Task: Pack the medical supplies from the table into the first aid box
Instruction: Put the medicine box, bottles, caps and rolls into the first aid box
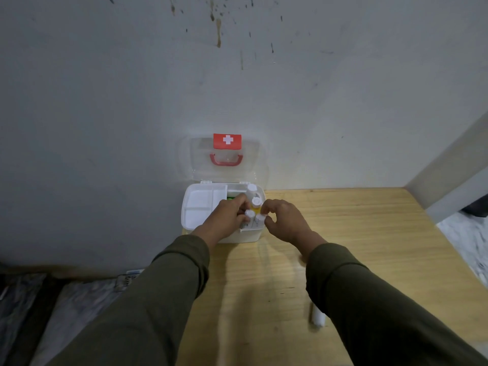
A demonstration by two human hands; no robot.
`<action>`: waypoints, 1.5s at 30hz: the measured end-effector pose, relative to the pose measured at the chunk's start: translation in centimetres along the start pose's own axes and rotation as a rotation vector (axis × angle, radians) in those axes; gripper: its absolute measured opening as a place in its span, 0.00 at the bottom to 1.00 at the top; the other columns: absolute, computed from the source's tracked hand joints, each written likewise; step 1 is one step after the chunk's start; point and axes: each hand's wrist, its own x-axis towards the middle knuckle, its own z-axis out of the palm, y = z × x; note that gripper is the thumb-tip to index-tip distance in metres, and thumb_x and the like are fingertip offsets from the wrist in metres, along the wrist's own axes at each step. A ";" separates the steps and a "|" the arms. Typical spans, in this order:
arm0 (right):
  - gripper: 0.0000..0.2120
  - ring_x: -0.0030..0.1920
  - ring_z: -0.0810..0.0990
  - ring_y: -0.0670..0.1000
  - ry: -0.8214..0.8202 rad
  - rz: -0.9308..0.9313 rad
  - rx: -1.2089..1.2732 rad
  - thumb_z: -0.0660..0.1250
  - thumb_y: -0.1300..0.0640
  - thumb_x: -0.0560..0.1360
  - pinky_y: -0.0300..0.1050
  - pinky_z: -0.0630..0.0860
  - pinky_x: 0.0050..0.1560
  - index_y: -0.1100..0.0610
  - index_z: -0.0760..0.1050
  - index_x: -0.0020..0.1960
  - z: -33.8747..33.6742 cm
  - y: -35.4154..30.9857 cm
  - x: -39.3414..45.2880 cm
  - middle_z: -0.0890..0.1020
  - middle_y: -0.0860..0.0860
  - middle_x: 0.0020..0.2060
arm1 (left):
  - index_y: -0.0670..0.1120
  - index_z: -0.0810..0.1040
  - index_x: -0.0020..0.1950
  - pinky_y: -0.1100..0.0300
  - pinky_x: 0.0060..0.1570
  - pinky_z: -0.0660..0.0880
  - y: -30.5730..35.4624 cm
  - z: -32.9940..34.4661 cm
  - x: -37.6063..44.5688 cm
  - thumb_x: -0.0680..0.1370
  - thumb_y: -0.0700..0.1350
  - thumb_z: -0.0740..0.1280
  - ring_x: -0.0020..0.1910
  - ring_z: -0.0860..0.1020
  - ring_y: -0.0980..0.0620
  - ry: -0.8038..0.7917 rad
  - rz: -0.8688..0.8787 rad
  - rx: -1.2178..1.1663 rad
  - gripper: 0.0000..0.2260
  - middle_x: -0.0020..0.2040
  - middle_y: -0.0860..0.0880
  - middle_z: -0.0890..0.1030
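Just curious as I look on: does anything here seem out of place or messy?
One white roll lies on the table, outside the first aid box. The wall above has dark drip stains.

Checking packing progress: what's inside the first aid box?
Inside the first aid box: white-capped bottles, a white divided tray, something green. Both hands cover the rest.

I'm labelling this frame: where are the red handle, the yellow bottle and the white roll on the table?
red handle (226, 161): head view, bottom bar.
yellow bottle (255, 201): head view, white cap.
white roll (318, 316): head view, middle.
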 end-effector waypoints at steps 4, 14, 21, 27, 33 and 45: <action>0.10 0.49 0.76 0.54 0.005 0.001 0.015 0.64 0.62 0.71 0.45 0.72 0.48 0.57 0.75 0.52 -0.4 -0.1 -0.1 0.81 0.53 0.49 | 0.50 0.71 0.49 0.57 0.53 0.76 0.2 -0.2 -0.1 0.75 0.39 0.67 0.50 0.79 0.51 0.007 0.013 -0.028 0.08 0.51 0.48 0.81; 0.14 0.51 0.77 0.52 0.030 0.060 0.004 0.64 0.61 0.73 0.45 0.74 0.50 0.54 0.73 0.57 -3.0 1.6 -1.2 0.81 0.52 0.51 | 0.48 0.74 0.55 0.62 0.53 0.72 2.3 -0.8 0.4 0.74 0.39 0.69 0.54 0.77 0.52 0.079 0.049 -0.039 0.12 0.54 0.49 0.80; 0.15 0.48 0.75 0.48 0.025 0.093 -0.026 0.66 0.59 0.72 0.42 0.72 0.48 0.53 0.73 0.58 -5.3 6.1 -3.6 0.80 0.51 0.50 | 0.44 0.75 0.56 0.61 0.55 0.71 6.5 1.9 1.2 0.73 0.40 0.71 0.53 0.76 0.54 0.146 0.137 -0.016 0.13 0.54 0.47 0.80; 0.15 0.49 0.75 0.48 -0.070 0.128 -0.040 0.68 0.57 0.71 0.44 0.75 0.49 0.51 0.73 0.58 -5.9 11.1 -6.0 0.80 0.50 0.50 | 0.45 0.75 0.55 0.59 0.57 0.73 7.7 7.6 1.2 0.72 0.42 0.72 0.55 0.78 0.53 0.085 0.110 -0.004 0.13 0.55 0.47 0.81; 0.18 0.53 0.77 0.51 -0.182 0.106 -0.039 0.71 0.54 0.70 0.45 0.74 0.52 0.52 0.74 0.58 -5.0 16.1 -7.9 0.80 0.51 0.51 | 0.47 0.76 0.59 0.61 0.58 0.72 7.2 14.3 0.4 0.70 0.43 0.74 0.58 0.76 0.51 0.042 -0.052 0.039 0.19 0.58 0.47 0.79; 0.20 0.52 0.75 0.53 -0.241 0.023 0.049 0.73 0.50 0.68 0.41 0.68 0.48 0.55 0.76 0.57 -1.5 20.1 -8.0 0.79 0.54 0.50 | 0.45 0.78 0.61 0.65 0.54 0.66 6.4 20.6 0.0 0.67 0.45 0.76 0.57 0.76 0.47 0.114 -0.200 0.068 0.23 0.56 0.45 0.79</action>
